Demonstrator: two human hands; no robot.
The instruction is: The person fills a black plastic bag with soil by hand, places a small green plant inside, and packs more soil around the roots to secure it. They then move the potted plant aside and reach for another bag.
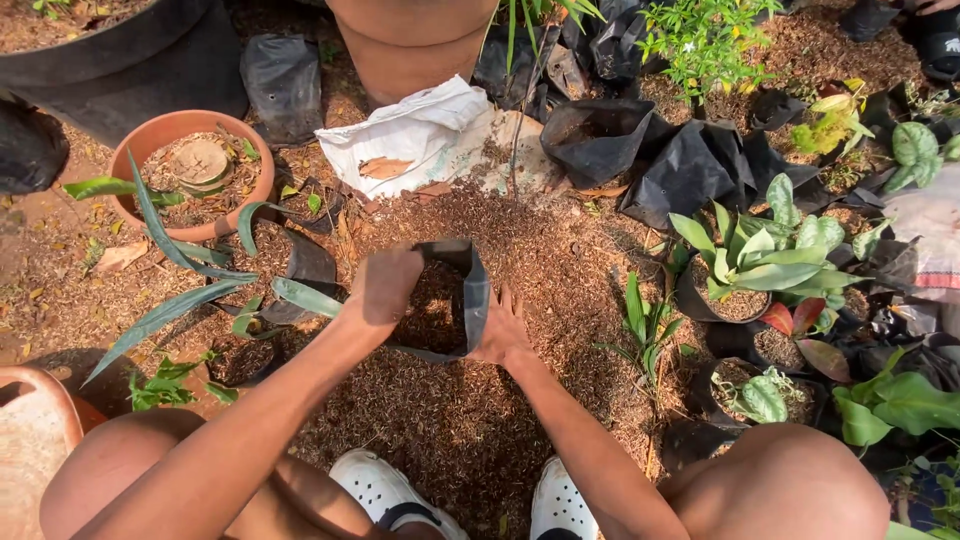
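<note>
A small black plastic grow bag (455, 300), open at the top and partly filled with brown husk mix, stood at the centre of the view on a wide heap of loose brown husk (480, 420). The left hand (383, 287) sat at the bag's nine o'clock edge, its fingers curled down over the rim and into the opening, gripping the plastic there. The right hand (503, 330) lay at the bag's four o'clock side, palm against the outer wall with fingers spread and pressed to it; whether the fingertips pinched the plastic could not be told.

At six o'clock, below the bag, two white perforated clogs (385, 492) rested on the husk between bare knees. At ten o'clock stood a round terracotta pot (190, 170) filled with dry mix, with long grey-green blade leaves (165, 310) reaching across the ground near it. At twelve o'clock a crumpled white woven sack (410, 140) lay just beyond the heap, and a large terracotta planter (410, 40) rose behind it. At one o'clock an empty black plastic bag (595, 135) gaped open. At three o'clock a cluster of potted green-leaved plants (760, 260) in black bags stood well apart from the hands. At eight o'clock a woven straw hat brim (30, 450) showed at the frame's edge.
</note>
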